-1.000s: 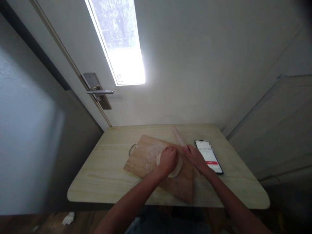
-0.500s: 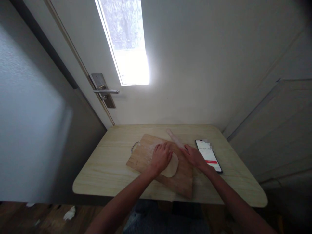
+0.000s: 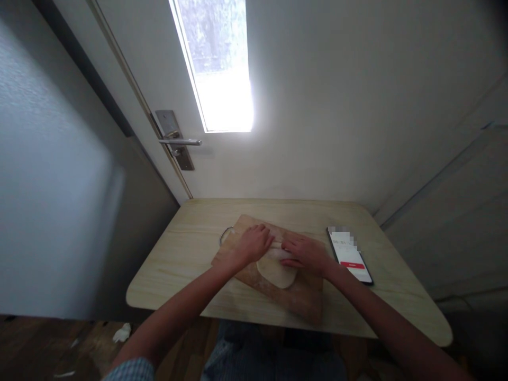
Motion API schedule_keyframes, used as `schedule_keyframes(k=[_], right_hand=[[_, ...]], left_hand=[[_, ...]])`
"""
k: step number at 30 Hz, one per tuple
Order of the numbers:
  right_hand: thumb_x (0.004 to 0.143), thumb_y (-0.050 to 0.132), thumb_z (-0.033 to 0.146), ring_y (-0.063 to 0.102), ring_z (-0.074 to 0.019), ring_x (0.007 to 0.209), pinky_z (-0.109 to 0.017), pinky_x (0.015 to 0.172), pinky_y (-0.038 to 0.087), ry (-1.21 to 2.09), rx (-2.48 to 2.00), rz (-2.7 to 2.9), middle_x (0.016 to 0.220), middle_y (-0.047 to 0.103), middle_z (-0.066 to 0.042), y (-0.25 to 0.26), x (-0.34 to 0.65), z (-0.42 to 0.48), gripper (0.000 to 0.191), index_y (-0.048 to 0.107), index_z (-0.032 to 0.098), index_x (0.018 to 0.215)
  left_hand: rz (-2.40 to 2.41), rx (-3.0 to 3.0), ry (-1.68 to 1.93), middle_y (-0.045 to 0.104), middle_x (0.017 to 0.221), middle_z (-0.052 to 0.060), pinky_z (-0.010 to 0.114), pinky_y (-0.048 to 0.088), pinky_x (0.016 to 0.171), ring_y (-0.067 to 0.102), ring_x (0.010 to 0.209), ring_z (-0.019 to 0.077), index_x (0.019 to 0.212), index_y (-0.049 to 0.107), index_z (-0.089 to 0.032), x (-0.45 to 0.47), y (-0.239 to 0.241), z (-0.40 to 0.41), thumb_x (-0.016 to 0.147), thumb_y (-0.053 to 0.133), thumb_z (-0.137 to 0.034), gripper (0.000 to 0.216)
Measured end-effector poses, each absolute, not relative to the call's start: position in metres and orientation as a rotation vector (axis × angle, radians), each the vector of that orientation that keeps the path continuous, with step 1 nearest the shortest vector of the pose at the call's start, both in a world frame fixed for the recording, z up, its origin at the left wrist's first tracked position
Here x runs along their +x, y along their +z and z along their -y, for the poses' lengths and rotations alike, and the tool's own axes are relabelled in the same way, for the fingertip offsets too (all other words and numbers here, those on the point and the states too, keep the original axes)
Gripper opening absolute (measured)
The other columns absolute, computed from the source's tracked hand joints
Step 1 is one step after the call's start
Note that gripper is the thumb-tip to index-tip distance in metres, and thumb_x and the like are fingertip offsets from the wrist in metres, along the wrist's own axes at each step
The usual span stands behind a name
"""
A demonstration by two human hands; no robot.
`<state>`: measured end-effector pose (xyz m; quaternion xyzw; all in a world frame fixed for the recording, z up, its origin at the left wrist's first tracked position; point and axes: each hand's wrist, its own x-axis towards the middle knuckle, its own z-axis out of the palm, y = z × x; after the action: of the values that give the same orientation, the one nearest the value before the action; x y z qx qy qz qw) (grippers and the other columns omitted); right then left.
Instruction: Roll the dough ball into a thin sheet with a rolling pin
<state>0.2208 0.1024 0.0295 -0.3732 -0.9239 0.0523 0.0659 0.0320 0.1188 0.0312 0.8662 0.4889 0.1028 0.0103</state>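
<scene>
- Wooden cutting board (image 3: 296, 302) lies slantwise on the pale bench (image 3: 174, 264), bearing a flattened round of dough (image 3: 278, 274) near its middle; whitish smears mark the wood.
- Pale rolling pin (image 3: 279, 254) rests over the dough's twelve-o'clock side, showing only between the two hands.
- Left hand (image 3: 254, 244), at eleven o'clock from the dough: fingers bent down beside the pin; I cannot tell whether that grip closes round it.
- Right hand (image 3: 305, 255), at two o'clock: fingers bent towards the pin, palm hidden; I cannot tell whether this grip encloses it.
- Metal handle (image 3: 225, 235) juts from the board's ten-o'clock end.
- Board's five-o'clock corner sits just beside the bench's near edge.
- Bench top stretches towards nine o'clock, ending in a rounded corner.
- Lit phone (image 3: 351, 258) lies at three o'clock, a strip of bench between it and the board.
- White door (image 3: 317, 132) rises at twelve o'clock, along the far edge.
</scene>
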Motion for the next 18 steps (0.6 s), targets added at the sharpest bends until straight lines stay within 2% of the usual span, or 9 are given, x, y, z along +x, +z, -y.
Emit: schedule_keyframes(k=[3,6,12,18], right_hand=[[0.083,0.034,0.045,0.052,-0.0224,0.089,-0.036,0.077,0.04,0.227,-1.278,2.587,0.096,0.058,-0.011,0.025,0.224,-0.106,0.039,0.054,0.016,0.098],[0.087,0.025,0.039,0.051,-0.0219,0.094,-0.035,0.079,0.039,0.234,-1.508,2.35,0.1,0.057,-0.014,0.018,0.223,-0.114,0.042,0.052,0.012,0.104],[0.087,0.023,0.041,0.048,-0.0225,0.102,-0.033,0.084,0.036,0.202,-1.76,2.3,0.109,0.056,-0.015,0.01,0.218,-0.116,0.048,0.049,0.009,0.111],[0.086,0.023,0.044,0.053,-0.0213,0.094,-0.031,0.081,0.035,0.176,-1.831,2.339,0.103,0.06,-0.011,0.017,0.215,-0.109,0.046,0.052,0.014,0.106]], left_hand=[[-1.526,2.648,0.332,0.06,0.089,0.009,0.032,0.041,0.079,0.055,0.086,0.0191,0.087,0.055,-0.013,0.032,0.019,-0.116,0.089,0.026,-0.032,0.034],[-1.537,2.592,0.378,0.059,0.098,0.011,0.033,0.039,0.085,0.053,0.096,0.02,0.092,0.055,-0.012,0.028,0.013,-0.118,0.088,0.026,-0.032,0.036],[-1.59,2.505,0.356,0.053,0.115,0.012,0.031,0.033,0.094,0.044,0.111,0.0192,0.112,0.048,-0.011,0.025,0.009,-0.126,0.089,0.022,-0.031,0.04],[-1.722,2.5,0.222,0.04,0.129,0.012,0.046,0.025,0.097,0.03,0.122,0.0257,0.12,0.041,-0.016,0.031,0.014,-0.121,0.088,0.023,-0.033,0.041]])
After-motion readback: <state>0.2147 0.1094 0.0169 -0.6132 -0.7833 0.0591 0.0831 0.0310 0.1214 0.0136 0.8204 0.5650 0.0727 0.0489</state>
